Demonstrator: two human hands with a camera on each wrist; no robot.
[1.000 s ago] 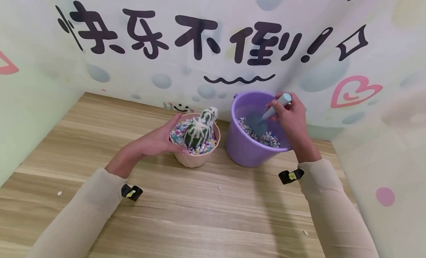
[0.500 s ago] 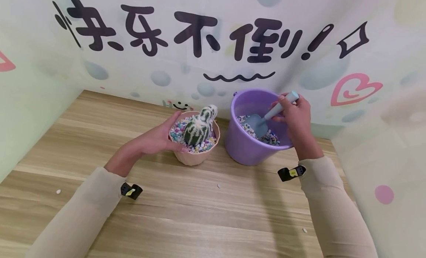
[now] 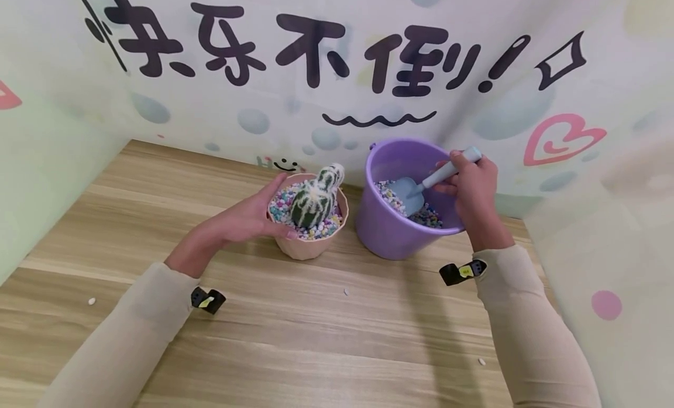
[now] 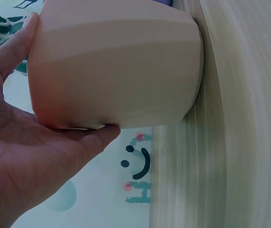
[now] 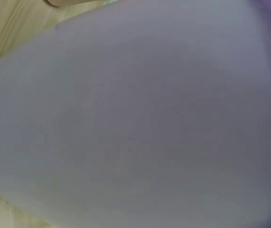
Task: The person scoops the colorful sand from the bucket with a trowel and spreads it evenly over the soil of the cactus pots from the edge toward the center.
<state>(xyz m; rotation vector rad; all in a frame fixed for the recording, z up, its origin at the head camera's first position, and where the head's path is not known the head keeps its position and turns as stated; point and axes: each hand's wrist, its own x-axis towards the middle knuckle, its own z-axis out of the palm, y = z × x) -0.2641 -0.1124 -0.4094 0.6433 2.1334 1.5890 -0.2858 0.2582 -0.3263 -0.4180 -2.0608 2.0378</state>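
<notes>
In the head view my left hand (image 3: 247, 218) grips a pale pink flowerpot (image 3: 306, 249), thumb on the near rim and fingers round the left side. A green cactus with white fuzz (image 3: 312, 206) stands in it amid colourful pebbles (image 3: 284, 206). The left wrist view shows the pot's smooth wall (image 4: 116, 76) between thumb and fingers. My right hand (image 3: 476, 188) holds a light blue trowel (image 3: 439, 175) by its handle. Its blade lies on the pebbles inside a purple bucket (image 3: 389, 238). Only the bucket's outer wall (image 5: 140, 114) fills most of the right wrist view.
Both containers stand on a wood-grain table (image 3: 295, 338), close to a printed backdrop (image 3: 210, 115). A few loose white pebbles lie on the table, one pebble (image 3: 92, 301) at the left and another pebble (image 3: 481, 361) at the right. A side panel (image 3: 605, 238) borders the right.
My right hand has moved right and the trowel handle has tipped lower, so more of the blade shows above the pebbles. My left hand keeps its grip on the flowerpot, which stays put.
</notes>
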